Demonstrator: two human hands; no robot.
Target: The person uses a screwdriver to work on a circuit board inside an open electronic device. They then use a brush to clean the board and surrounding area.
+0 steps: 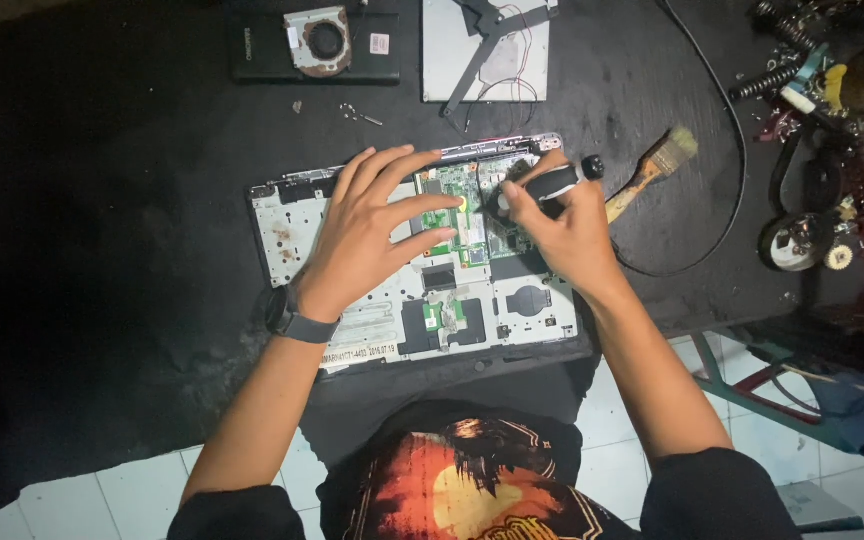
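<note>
An opened laptop chassis (292, 225) lies bottom-up on a black table, its green circuit board (464, 205) exposed in the middle. My left hand (377, 225) rests flat on the chassis with fingers spread, fingertips touching the board; a dark watch sits on its wrist. My right hand (567, 225) grips a black-and-grey screwdriver (552, 183), its tip pointing down at the board's right part. The tip itself is hidden by my fingers.
A paintbrush (657, 165) lies just right of the laptop. At the back lie a dark panel with a cooling fan (318, 42) and a grey cover plate (487, 50). A black cable (727, 120) loops on the right, near a heap of springs and parts (832, 110).
</note>
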